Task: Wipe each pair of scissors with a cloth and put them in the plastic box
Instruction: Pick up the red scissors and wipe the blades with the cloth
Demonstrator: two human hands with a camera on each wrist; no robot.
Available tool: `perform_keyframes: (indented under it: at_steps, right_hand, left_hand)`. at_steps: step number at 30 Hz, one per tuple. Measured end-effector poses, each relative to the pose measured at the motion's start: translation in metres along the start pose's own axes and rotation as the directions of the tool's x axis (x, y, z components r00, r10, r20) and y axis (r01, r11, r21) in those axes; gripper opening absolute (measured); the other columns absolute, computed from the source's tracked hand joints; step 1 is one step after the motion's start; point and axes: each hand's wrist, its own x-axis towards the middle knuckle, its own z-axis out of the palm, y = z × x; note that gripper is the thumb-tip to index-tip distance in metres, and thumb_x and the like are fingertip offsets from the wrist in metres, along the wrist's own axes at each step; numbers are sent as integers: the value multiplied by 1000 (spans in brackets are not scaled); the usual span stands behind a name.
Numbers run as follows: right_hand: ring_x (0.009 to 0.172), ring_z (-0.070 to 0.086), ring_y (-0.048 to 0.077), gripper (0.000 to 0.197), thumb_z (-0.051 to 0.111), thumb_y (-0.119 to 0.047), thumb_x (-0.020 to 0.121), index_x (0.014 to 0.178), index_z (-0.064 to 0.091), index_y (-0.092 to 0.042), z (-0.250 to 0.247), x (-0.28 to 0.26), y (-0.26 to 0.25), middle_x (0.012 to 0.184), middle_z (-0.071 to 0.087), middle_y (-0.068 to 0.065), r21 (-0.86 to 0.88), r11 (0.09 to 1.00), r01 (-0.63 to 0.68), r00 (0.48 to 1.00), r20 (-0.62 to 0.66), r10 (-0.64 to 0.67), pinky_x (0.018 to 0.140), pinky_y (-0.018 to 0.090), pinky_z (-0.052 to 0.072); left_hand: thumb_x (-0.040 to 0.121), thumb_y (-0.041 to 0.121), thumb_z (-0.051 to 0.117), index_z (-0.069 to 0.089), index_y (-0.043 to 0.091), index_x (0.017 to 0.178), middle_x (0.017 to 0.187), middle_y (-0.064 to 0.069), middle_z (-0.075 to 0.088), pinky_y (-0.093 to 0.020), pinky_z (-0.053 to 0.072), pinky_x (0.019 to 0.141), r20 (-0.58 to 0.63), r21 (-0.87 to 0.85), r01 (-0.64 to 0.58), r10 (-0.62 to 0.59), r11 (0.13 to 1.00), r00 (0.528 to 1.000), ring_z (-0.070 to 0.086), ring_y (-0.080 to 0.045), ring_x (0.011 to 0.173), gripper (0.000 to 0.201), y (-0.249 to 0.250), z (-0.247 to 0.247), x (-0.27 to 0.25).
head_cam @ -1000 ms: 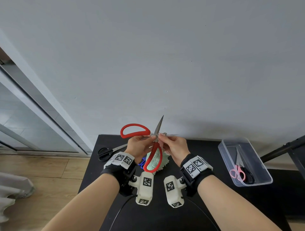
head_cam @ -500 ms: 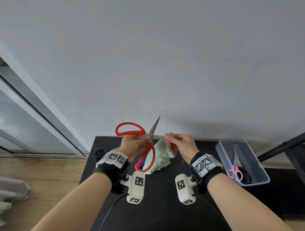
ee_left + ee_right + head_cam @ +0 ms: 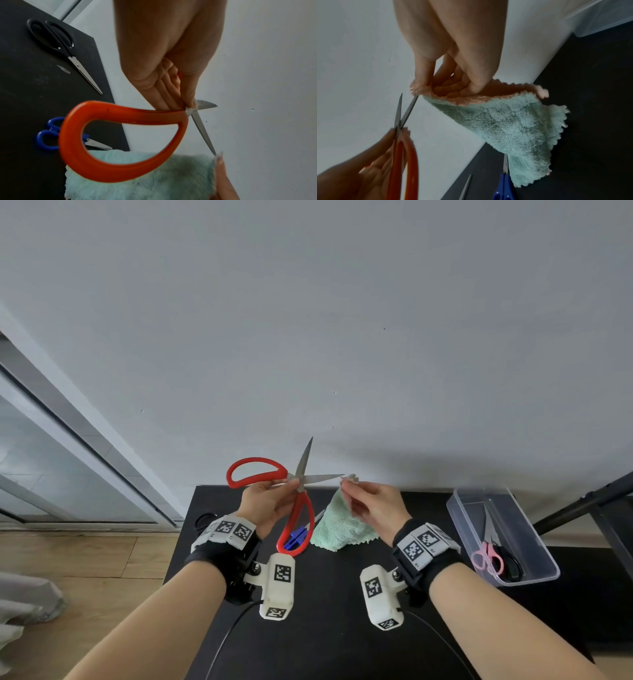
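- Red scissors (image 3: 297, 497), blades spread, pinched at the pivot by left hand (image 3: 265, 503).
- Right hand (image 3: 371, 503) pinches cloth (image 3: 339, 529) at one blade's tip.

i saw black wrist straps (image 3: 222, 556) with white marker tiles, a white camera block (image 3: 279, 587) screwed under each bare forearm, black cables trailing.
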Motion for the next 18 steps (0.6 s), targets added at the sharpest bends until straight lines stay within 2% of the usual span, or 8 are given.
perform_keyframes:
  at_steps: [4,8,11,15,18]
  right_hand:
    - [57,49,17,25,69,-7,83,97,66,14,18,3,7,64,59,8,54,998,-27,1000,-3,28,57,28,37]
    - [69,65,19,14,67,-3,84,95,70,5,31,6,7,80,69,14,100,994,-50,999,8,50,73,29,54]
    - [76,69,23,11,70,-7,83,90,72,2,37,7,6,87,72,18,25,1000,0,999,-38,1,72,30,57]
    - [81,69,25,16,71,-14,83,89,73,1,35,9,7,92,72,21,-124,991,48,996,-63,-56,80,35,55]
    - [75,66,24,18,70,-15,84,87,73,3,33,9,8,86,70,22,-118,992,48,997,-54,-54,74,34,53]
  left_hand:
    - [86,3,63,59,-10,110,88,-15,69,-27,57,62,34,-55,12,-10,998,999,71,-19,72,27,-2,12,-2]
    - [86,3,63,56,-13,115,103,-24,67,-31,57,67,77,-59,22,-17,998,997,70,-26,82,34,-4,21,-5]
    - [86,3,63,55,-15,116,103,-24,67,-32,58,70,82,-47,19,-15,999,996,70,-29,85,36,-5,25,-6]
    - [85,1,64,57,-14,113,100,-25,68,-37,59,76,39,13,-14,13,1000,999,70,-31,85,31,-9,26,-5]
    - [84,1,66,59,-11,109,100,-25,68,-39,58,78,21,51,-26,25,998,999,70,-34,86,29,-9,25,-6]
